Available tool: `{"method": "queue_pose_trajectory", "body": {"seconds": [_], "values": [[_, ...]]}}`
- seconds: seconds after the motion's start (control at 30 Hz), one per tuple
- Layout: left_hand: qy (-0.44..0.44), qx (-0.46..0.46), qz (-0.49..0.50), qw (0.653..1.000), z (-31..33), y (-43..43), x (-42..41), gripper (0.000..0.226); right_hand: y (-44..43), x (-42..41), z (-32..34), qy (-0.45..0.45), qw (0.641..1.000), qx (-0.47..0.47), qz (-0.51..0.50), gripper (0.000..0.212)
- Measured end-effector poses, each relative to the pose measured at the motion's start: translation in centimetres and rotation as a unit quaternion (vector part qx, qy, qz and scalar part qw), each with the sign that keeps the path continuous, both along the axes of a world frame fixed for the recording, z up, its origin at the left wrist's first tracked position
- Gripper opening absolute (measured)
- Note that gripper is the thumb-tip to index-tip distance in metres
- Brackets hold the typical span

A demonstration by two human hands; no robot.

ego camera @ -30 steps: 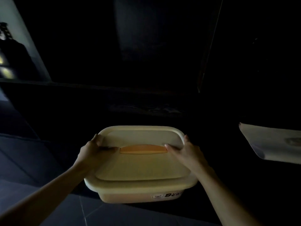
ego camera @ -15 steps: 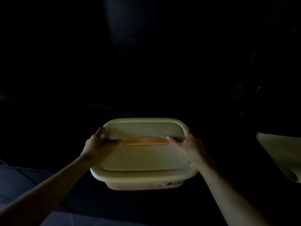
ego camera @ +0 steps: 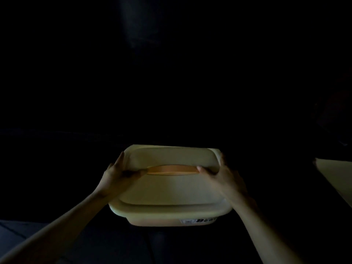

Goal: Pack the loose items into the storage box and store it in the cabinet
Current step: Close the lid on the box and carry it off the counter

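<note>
Head view: the cream storage box (ego camera: 162, 220), its lid (ego camera: 171, 189) on and orange handle (ego camera: 171, 170) across the top, is held between both hands before deep shadow; what bears it from below is too dark to tell; the left hand (ego camera: 119, 174) grips its left rim, thumb on the lid; the right hand (ego camera: 223, 175) grips the right rim likewise; packing looks done, storing is in hand; next comes a level push into the cabinet, itself lost in shadow

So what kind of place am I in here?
Too dark to be sure; probably indoors, at a storage recess. The left hand and right hand grip a cream lidded plastic storage box with an orange handle; a pale flat panel stands at right, grey floor at lower left.
</note>
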State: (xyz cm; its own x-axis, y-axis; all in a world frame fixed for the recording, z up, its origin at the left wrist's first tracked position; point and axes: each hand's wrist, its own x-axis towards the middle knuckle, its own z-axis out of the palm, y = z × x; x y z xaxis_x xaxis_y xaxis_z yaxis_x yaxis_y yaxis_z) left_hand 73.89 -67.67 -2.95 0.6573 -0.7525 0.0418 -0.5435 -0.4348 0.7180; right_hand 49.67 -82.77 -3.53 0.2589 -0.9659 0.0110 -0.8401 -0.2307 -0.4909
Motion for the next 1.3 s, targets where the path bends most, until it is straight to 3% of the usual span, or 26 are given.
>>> {"method": "queue_pose_trajectory", "body": {"seconds": [0.07, 0.17, 0.3, 0.8, 1.07, 1.3], "values": [[-0.021, -0.004, -0.052, 0.998, -0.3, 1.5, -0.7, 0.103, 1.6, -0.9, 0.1, 0.034, 0.998, -0.023, 0.045, 0.092], [-0.13, 0.004, -0.155, 0.979, -1.6, 4.9, -1.9, 0.115, 4.5, -2.7, -0.3, 0.03, 0.991, -0.069, 0.111, 0.098], [-0.24, 0.005, -0.217, 0.946, -2.4, 5.8, -1.8, 0.116, 6.1, -3.6, -0.7, 0.127, 0.964, -0.12, 0.201, 0.102], [-0.247, 0.015, -0.229, 0.941, -1.7, 3.1, 0.4, 0.13, 4.9, -1.4, -0.5, 0.154, 0.963, -0.101, 0.195, 0.105], [-0.241, 0.088, -0.26, 0.931, -1.9, 1.8, 2.7, 0.132, 5.1, -0.8, 0.4, 0.173, 0.964, -0.069, 0.189, 0.105], [-0.263, 0.101, -0.265, 0.922, -1.9, 1.7, 2.5, 0.13, 4.9, -0.6, 0.3, 0.172, 0.966, -0.073, 0.179, 0.107]]}}
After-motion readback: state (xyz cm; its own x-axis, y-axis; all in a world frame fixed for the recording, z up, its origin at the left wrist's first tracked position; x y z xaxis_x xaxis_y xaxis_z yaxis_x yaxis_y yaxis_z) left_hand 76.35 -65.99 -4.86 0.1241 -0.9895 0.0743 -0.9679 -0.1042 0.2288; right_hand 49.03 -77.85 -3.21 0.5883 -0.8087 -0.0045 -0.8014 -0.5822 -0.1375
